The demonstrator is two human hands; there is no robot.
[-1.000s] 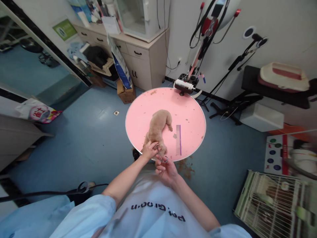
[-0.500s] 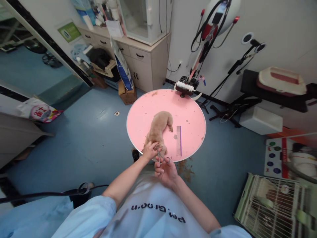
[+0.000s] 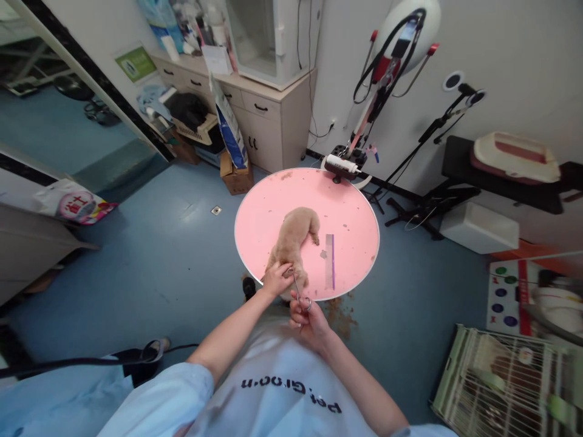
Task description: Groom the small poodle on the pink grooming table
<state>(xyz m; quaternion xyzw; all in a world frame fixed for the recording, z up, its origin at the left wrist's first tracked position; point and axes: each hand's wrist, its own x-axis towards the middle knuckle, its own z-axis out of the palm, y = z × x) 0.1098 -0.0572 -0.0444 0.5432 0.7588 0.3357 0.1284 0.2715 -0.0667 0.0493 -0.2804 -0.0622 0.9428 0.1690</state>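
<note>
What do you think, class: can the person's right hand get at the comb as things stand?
Probably yes: nothing visible blocks the way to the comb, lying nearby on the pink table, though the right hand holds scissors.

the scissors [image 3: 297,291], whose finger rings and blades stand spread apart half a second ago, are now drawn together, the blades showing as a single thin line toward the near end of the animal [image 3: 294,233]. the right hand [image 3: 313,321] has closed with them, its fingers curled in more tightly and the hand itself a touch farther to the right. the head view has tipped up slightly, bringing more of the far cabinet top [image 3: 291,88] into sight.
</note>
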